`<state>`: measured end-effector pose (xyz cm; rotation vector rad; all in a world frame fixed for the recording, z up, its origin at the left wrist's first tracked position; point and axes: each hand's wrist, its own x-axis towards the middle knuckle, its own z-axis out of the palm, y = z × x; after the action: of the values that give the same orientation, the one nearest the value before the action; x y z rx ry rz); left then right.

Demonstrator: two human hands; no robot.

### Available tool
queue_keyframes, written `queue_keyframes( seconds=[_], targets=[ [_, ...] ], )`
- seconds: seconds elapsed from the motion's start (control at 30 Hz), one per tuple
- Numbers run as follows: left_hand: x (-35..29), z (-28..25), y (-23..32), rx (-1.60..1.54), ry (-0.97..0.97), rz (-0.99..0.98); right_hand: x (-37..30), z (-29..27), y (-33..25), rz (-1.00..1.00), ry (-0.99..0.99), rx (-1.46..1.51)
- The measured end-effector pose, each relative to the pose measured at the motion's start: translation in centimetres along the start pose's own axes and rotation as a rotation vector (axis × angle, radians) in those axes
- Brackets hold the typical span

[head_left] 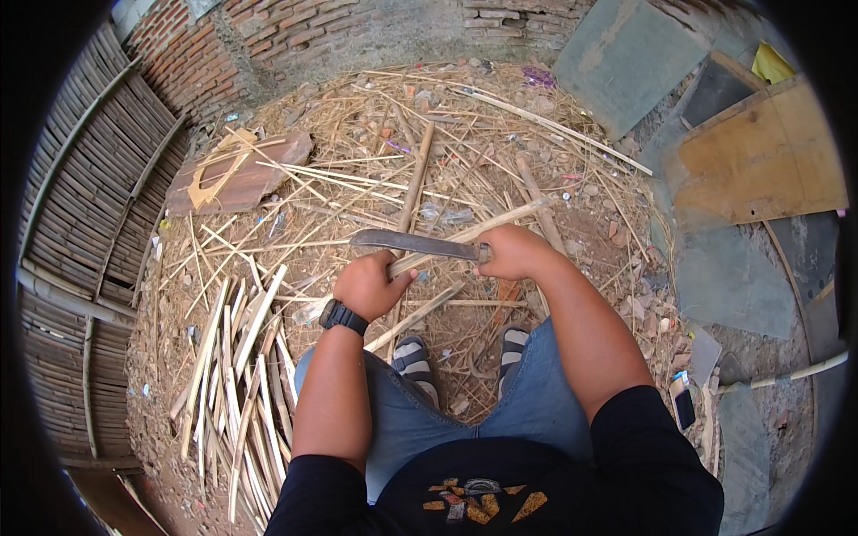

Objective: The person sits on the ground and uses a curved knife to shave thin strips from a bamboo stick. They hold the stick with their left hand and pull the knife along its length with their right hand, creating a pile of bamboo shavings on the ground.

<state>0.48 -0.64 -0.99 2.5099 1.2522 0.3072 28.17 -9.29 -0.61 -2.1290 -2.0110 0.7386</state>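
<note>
My right hand (517, 254) is closed on the handle of a machete (413, 242). Its dark, broad blade points left and passes just above my left hand (368, 288). That hand, below a black wristwatch (343, 317), is wrapped round the near end of a pale bamboo strip (502, 220). The strip slants away to the far right, behind the blade; whether the edge touches it I cannot tell. Beneath, another split piece (416, 317) lies on the ground between my sandalled feet and the blade.
A heap of split strips (239, 384) lies at my left. Ahead, a wooden pole (416, 179) and a brown board (246, 174) rest on littered ground. Grey sheets (630, 67) and a tan panel (755, 156) stand at the right, near a phone (683, 402). A bamboo wall (76, 205) runs along the left.
</note>
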Motion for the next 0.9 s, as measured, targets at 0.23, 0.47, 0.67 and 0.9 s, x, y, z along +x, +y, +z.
queue_keyframes(
  seconds=[0.23,0.47,0.67,0.9],
  targets=[
    [-0.1,0.1,0.4,0.011,0.001,-0.001,0.3,0.4,0.0,0.017,-0.023,0.005],
    [0.0,0.1,0.2,0.022,-0.062,-0.010,0.5,0.7,-0.4,0.037,-0.049,0.021],
    [0.1,0.2,0.1,0.033,-0.096,-0.006,0.8,0.9,-0.5,0.035,-0.073,0.009],
    [0.0,0.5,-0.4,-0.011,-0.022,0.015,-0.8,-1.1,-0.9,0.072,-0.090,-0.026]
  ],
)
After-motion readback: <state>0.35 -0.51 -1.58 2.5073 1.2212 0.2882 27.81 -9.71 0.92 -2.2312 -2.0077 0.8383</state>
